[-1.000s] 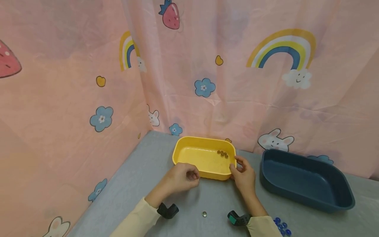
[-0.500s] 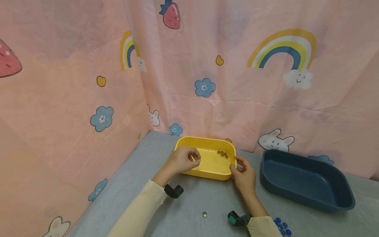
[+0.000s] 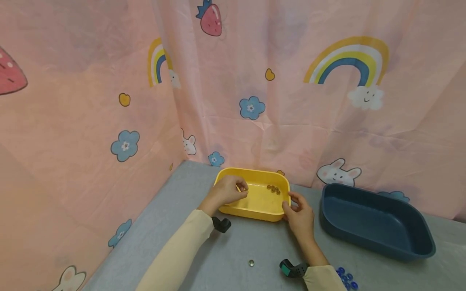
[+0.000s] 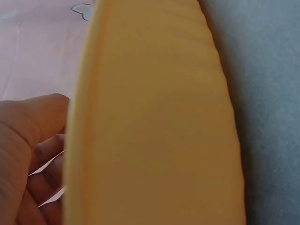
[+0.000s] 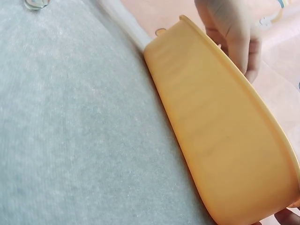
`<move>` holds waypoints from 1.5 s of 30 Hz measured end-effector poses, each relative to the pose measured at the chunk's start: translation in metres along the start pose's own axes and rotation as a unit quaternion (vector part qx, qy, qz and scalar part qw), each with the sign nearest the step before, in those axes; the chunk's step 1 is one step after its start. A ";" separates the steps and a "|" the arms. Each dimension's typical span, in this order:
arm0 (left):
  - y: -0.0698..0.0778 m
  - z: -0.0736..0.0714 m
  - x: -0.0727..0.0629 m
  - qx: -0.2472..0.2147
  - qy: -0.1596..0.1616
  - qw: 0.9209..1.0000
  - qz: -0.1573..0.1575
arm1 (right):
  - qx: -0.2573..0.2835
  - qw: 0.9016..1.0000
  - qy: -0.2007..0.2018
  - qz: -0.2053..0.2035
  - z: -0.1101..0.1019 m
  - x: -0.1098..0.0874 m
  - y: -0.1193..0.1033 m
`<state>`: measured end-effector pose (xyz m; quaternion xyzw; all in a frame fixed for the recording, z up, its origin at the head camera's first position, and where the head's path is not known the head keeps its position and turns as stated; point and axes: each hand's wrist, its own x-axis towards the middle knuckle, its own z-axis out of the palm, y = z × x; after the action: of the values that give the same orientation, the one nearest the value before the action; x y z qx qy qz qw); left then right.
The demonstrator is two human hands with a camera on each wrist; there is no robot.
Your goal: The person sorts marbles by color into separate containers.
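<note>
My left hand (image 3: 228,190) is over the left part of the yellow tub (image 3: 255,216), inside its rim. Its thumb and fingertips come together on a small glassy marble, barely visible. In the left wrist view the tub's wall (image 4: 159,117) hides those fingertips. With thumb and fingers my right hand (image 3: 300,216) grips the tub's right end at the rim. Several amber marbles (image 3: 273,189) lie together on the tub floor at the right. One clear marble (image 3: 251,263) rests on the grey cloth between the forearms.
A dark blue tub (image 3: 378,220) stands to the right of my right hand. Several blue marbles (image 3: 347,277) lie near the right sleeve at the bottom edge. A pink printed curtain (image 3: 291,133) hangs behind and to the left.
My left hand has risen from in front of the yellow tub, over its front rim to above its inside. The right hand keeps its grip on the tub.
</note>
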<state>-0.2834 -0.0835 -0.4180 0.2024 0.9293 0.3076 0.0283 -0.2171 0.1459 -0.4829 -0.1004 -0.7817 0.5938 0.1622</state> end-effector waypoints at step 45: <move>-0.011 0.020 0.022 0.043 -0.073 0.993 -0.080 | 0.008 1.000 0.005 -0.007 0.000 0.000 0.001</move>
<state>-0.3040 -0.0713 -0.4391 0.1505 0.9504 0.2482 0.1117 -0.2177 0.1460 -0.4840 -0.0969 -0.7765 0.5986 0.1713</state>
